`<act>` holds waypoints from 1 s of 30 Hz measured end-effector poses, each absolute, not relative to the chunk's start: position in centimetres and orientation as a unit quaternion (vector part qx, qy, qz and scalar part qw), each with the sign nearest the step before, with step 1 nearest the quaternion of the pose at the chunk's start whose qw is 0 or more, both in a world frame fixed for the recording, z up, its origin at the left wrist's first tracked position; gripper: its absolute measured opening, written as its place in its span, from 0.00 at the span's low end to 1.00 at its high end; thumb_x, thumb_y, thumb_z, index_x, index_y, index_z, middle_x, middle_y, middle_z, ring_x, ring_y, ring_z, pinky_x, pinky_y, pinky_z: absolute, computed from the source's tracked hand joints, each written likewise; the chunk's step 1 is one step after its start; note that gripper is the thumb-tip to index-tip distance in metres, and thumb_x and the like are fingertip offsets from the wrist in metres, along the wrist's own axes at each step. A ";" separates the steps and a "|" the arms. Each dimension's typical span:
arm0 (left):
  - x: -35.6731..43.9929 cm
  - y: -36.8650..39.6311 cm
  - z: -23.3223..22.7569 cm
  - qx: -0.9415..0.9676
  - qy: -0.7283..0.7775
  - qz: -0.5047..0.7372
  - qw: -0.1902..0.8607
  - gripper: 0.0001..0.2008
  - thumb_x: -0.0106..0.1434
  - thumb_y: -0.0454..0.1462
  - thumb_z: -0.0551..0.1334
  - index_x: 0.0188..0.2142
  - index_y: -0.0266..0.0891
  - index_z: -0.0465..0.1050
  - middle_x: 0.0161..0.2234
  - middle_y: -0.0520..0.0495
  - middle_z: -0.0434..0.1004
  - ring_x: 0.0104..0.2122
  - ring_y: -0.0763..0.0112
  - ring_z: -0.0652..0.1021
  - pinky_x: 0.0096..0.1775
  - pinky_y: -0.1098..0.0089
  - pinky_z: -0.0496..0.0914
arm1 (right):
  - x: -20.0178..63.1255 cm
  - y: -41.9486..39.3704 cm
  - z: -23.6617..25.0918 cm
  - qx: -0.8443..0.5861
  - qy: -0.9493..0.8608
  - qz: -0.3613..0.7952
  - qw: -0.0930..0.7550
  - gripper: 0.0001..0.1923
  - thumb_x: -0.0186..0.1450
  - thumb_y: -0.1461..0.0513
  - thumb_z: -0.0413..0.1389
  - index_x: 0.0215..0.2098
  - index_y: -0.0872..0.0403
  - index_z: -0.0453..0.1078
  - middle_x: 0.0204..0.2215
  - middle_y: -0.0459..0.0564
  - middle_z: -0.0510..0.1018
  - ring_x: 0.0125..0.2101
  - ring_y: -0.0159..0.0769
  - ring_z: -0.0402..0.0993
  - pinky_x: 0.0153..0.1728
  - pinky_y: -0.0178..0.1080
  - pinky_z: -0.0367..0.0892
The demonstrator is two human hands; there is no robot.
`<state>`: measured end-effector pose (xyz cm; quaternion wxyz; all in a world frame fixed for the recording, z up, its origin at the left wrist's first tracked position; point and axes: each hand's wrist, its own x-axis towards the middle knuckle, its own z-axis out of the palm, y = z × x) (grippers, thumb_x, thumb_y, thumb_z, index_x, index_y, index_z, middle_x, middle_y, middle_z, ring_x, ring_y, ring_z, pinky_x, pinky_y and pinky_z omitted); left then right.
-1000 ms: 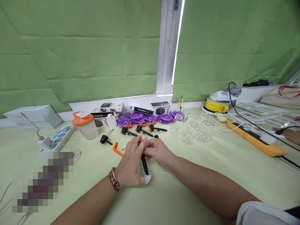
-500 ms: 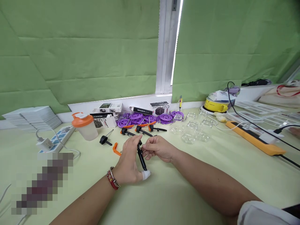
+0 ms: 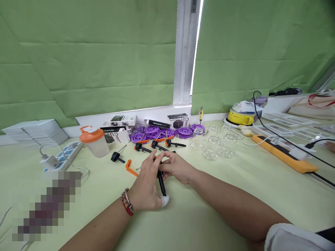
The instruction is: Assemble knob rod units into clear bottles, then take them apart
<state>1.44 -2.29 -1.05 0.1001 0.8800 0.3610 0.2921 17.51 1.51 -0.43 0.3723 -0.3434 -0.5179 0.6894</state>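
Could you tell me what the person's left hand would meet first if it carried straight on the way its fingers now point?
Probably the black rods with orange clips, just beyond the left hand; depth is uncertain.

Black rod [image 3: 161,183], orange clip [image 3: 130,167], purple discs [image 3: 167,132], pale green table [image 3: 209,209], orange-lidded shaker [image 3: 94,141]

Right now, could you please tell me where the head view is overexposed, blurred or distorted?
Head view: the window gap between the green blinds is blown out white; a pixelated block hides something lower left; wide-angle distortion bends the edges; both hands, left hand and right hand, look sharp.
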 end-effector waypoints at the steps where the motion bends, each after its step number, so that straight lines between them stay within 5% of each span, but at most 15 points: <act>1: 1.4 -2.3 -1.1 0.876 0.370 0.290 0.109 0.58 0.41 0.39 0.68 0.65 0.42 0.32 0.63 0.33 0.40 0.62 0.40 0.49 0.55 0.42 0.54 | 17.5 1.5 -0.4 -0.341 -0.513 0.694 0.373 0.25 0.50 0.59 0.65 0.42 0.54 0.61 0.24 0.44 0.76 0.24 0.35 0.76 0.22 0.34 0.70; 20: 0.8 -1.9 -0.3 0.851 0.363 0.337 0.173 0.49 0.42 0.38 0.68 0.61 0.43 0.45 0.56 0.37 0.57 0.55 0.47 0.63 0.54 0.47 0.62 | 19.0 3.3 -0.4 -0.325 -0.520 0.718 0.329 0.21 0.54 0.59 0.64 0.40 0.55 0.60 0.25 0.47 0.77 0.24 0.35 0.77 0.25 0.37 0.72; 25: 0.0 -1.6 0.3 0.823 0.387 0.324 0.260 0.49 0.43 0.41 0.70 0.60 0.43 0.45 0.57 0.36 0.56 0.56 0.49 0.63 0.54 0.49 0.60 | 21.3 5.4 -0.5 -0.441 -0.601 0.536 0.395 0.14 0.56 0.65 0.60 0.39 0.55 0.63 0.28 0.47 0.76 0.22 0.31 0.74 0.23 0.34 0.68; 30: 0.0 -1.8 1.8 0.730 0.373 0.290 0.494 0.37 0.45 0.41 0.63 0.54 0.48 0.50 0.43 0.44 0.69 0.41 0.60 0.72 0.41 0.58 0.69 | 22.9 7.4 -2.1 -0.510 -0.745 0.272 0.333 0.07 0.57 0.68 0.54 0.32 0.54 0.73 0.31 0.49 0.78 0.30 0.35 0.73 0.31 0.37 0.64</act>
